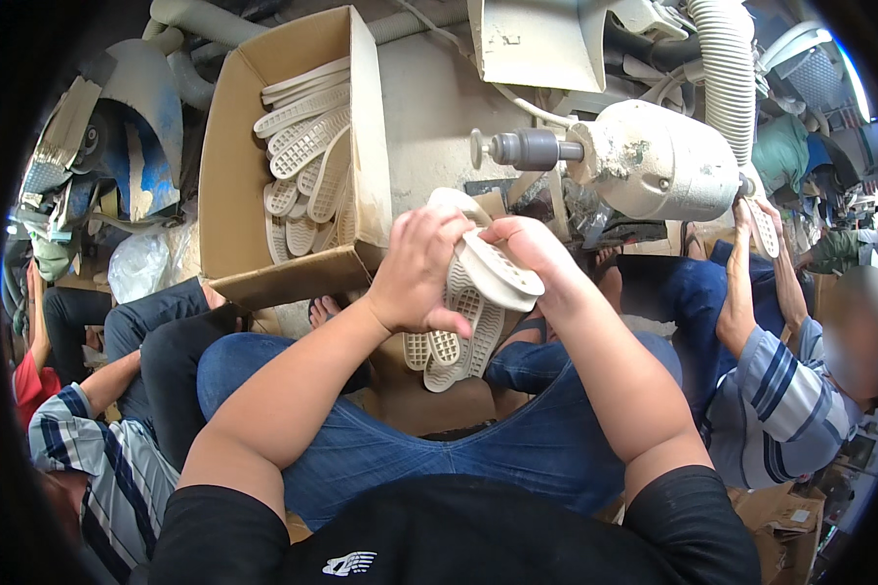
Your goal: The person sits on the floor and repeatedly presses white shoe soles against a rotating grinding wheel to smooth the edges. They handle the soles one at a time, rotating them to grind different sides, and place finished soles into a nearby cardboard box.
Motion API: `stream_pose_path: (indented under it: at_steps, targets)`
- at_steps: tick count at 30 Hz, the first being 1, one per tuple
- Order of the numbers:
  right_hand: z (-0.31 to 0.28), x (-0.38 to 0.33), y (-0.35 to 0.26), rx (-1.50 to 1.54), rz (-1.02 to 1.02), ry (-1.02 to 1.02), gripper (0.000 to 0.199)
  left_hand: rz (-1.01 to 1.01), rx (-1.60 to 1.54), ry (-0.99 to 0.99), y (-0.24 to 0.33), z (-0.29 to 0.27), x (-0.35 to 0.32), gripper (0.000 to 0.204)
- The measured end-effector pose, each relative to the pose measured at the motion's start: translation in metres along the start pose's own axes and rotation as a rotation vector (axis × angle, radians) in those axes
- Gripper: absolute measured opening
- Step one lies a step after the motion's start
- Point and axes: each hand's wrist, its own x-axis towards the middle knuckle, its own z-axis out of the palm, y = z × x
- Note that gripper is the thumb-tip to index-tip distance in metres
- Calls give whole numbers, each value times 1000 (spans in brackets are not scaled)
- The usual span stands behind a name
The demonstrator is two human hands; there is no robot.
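Note:
Above my lap, a cream-white shoe sole (498, 277) is tilted between my two hands. My right hand (539, 255) grips it, thumb along its upper edge. My left hand (418, 265) has its fingers curled at the sole's far side, with the thumb stretched toward me; its palm side is partly hidden. A curved pale piece shows beyond the fingers, and I cannot tell whether it is the same sole. Just below, several patterned soles (466, 343) lie together between my knees, over a cardboard surface (439, 398).
Left of my hands stands an open cardboard box (369, 146) with several soles (307, 146) inside. Ahead on the right is a dusty grinding-type machine (658, 161) with a grey spindle (527, 149) and ribbed hose (724, 73). Co-workers sit at both sides; the right one holds a sole (763, 228).

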Motion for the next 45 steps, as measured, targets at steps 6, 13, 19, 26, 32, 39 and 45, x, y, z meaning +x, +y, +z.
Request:
stream_pose_path:
  at_steps: [6,13,19,26,32,39,45]
  targets:
    - [4,-19,3,194,-153,-172,36,-954,-1193,267,2,9,29,66]
    - [17,-50,5,67,-186,-327,64,-1459,-1676,398,4,3,56,45]
    - [17,-56,-6,121,-257,-417,75,-1273,-1682,499,13,1,55,49]
    - [23,-56,-9,90,-349,-441,69,-1051,-1485,576,21,-6,58,44]
    - [25,-56,-14,-13,-370,-399,60,-948,-1508,595,7,-7,65,42]
    - [19,-33,-15,28,-394,-379,53,-934,-1555,641,-27,5,77,40]
    - [19,-6,-14,88,-344,-246,36,-1078,-1478,637,-61,11,95,34]
